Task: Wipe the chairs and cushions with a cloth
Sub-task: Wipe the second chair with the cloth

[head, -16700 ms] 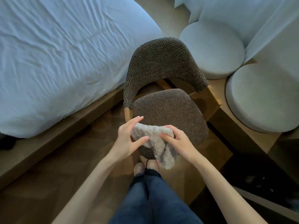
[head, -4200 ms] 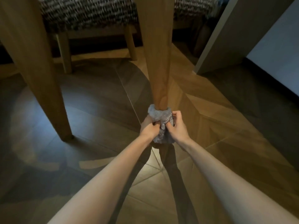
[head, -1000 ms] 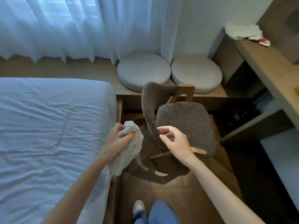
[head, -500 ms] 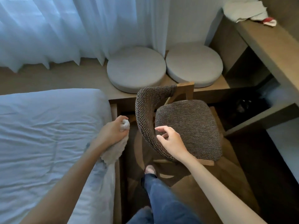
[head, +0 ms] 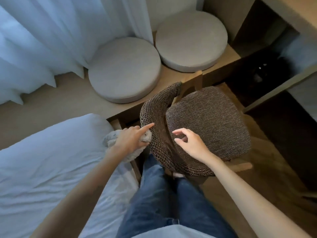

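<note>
Gripping cloth (head: 109,140) in left hand (head: 132,140) against back of chair (head: 209,121); right hand (head: 190,143) loose over chair, probably empty. Could skid chair if wiping hard unbraced.

No writing, label, brand, number or sign can be read anywhere; the woven chair (head: 209,122), the left cushion (head: 125,69) and the right cushion (head: 191,40) on the far side of it, the cloth (head: 111,140) and the bed (head: 42,160) at near left all show plain fabric with no lettering
</note>
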Action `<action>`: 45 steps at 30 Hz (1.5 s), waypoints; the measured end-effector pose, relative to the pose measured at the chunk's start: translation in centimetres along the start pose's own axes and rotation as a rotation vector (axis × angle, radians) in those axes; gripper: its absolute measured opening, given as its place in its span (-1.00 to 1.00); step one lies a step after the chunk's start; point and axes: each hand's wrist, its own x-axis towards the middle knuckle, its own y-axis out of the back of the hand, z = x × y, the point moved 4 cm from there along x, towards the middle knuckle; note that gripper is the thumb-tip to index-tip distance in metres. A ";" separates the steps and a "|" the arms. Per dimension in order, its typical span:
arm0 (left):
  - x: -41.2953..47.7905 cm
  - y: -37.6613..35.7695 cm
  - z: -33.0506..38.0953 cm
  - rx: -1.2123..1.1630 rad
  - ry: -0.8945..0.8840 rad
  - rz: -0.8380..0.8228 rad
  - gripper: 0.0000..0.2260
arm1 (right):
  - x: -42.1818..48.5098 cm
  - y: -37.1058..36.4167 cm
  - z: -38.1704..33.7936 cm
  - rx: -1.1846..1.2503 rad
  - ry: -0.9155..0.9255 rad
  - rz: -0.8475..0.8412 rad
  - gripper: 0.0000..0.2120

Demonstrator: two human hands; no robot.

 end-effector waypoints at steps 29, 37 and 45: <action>5.9 -5.4 -7.5 -0.273 -1.015 0.550 -0.53 | -0.2 -17.2 0.0 -0.228 -0.247 1.182 -0.49; 6.3 -6.6 -7.4 -0.509 -0.830 0.374 -0.51 | 0.6 -21.2 0.0 -0.109 -0.313 1.461 -0.48; 8.4 -6.8 -5.1 -0.686 -0.861 0.303 -0.57 | 0.7 -18.3 2.2 -0.067 -0.225 1.573 -0.55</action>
